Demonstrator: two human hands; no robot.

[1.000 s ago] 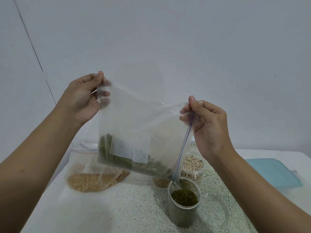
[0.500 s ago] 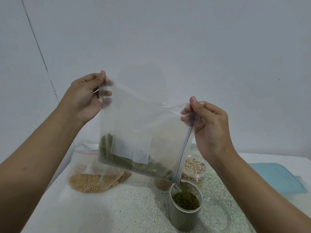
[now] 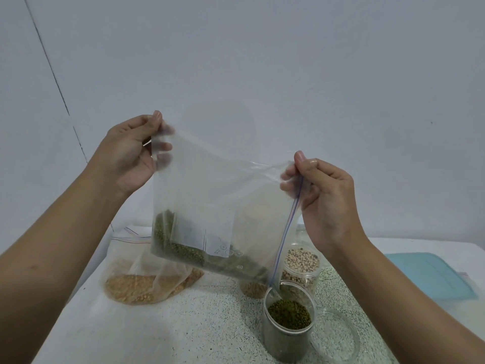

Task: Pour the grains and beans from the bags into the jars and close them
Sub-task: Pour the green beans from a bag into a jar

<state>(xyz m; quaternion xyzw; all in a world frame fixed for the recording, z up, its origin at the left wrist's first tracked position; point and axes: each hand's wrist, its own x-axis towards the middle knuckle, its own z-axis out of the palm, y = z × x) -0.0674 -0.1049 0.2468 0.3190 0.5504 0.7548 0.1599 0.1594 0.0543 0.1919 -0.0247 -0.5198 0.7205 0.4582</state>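
A clear zip bag [image 3: 210, 206] with green beans in its lower part hangs tilted above the table. My left hand [image 3: 131, 153] pinches its upper left corner. My right hand [image 3: 322, 195] pinches the zip edge at the right. The bag's lower right corner points down into an open clear jar [image 3: 287, 329], which is nearly full of green beans. Behind that jar stands a jar of pale beans [image 3: 301, 264]. Another jar with brown grains [image 3: 252, 288] is mostly hidden behind the bag.
A second bag with tan grains [image 3: 147, 282] lies on the speckled table [image 3: 183, 324] at the left. A clear round lid [image 3: 338, 337] lies right of the green-bean jar. A light blue lid [image 3: 430, 277] rests at the far right. A wall stands close behind.
Both hands and the bag stay almost where they were. The level of green beans in the jar looks slightly higher.
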